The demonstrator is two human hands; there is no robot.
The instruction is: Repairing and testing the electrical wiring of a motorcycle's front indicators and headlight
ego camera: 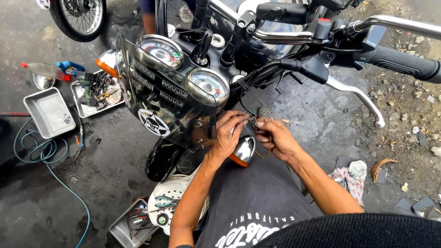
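Observation:
I look down at the front of a black motorcycle with two round gauges [209, 85] and a small dark windscreen [161, 105]. My left hand [228, 135] reaches under the gauges and pinches thin wires [251, 122] just above a chrome turn signal with an orange lens [242, 151]. My right hand [275, 138] meets it from the right, fingertips closed on the same wires. The handlebar grip [404, 64] and chrome lever [358, 98] stretch out to the right.
Metal trays [48, 112] with tools and small parts sit on the wet concrete at left, beside a coiled teal hose [39, 147]. Another tray [133, 227] of tools lies by the front wheel. A rag [351, 177] lies at right. A second motorcycle wheel [80, 16] stands top left.

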